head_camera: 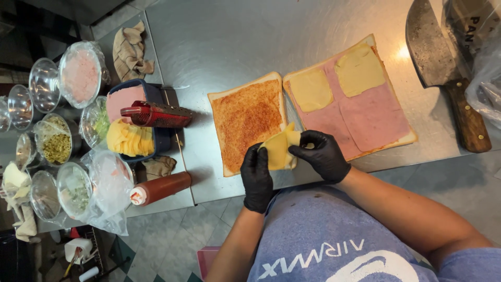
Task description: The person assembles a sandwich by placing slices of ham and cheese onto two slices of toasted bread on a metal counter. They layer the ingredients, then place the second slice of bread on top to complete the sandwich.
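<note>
both hands, left hand point(257, 176) and right hand point(322, 153), pinch one cheese slice point(279, 149); ham bread point(349, 96) has two cheese slices, sauced bread point(248, 117) bare.

A clear crinkled plastic bag with dark printing point(482, 57) lies at the counter's far right edge, beside the cleaver. A red squeeze bottle with a white cap point(159, 188) lies on its side at the left, near clear plastic film point(109, 190) covering a glass bowl.

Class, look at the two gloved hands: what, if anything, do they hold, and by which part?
Both hands hold a yellow cheese slice: the left hand pinches its left edge, the right hand its right edge, above the toasted bread.
</note>
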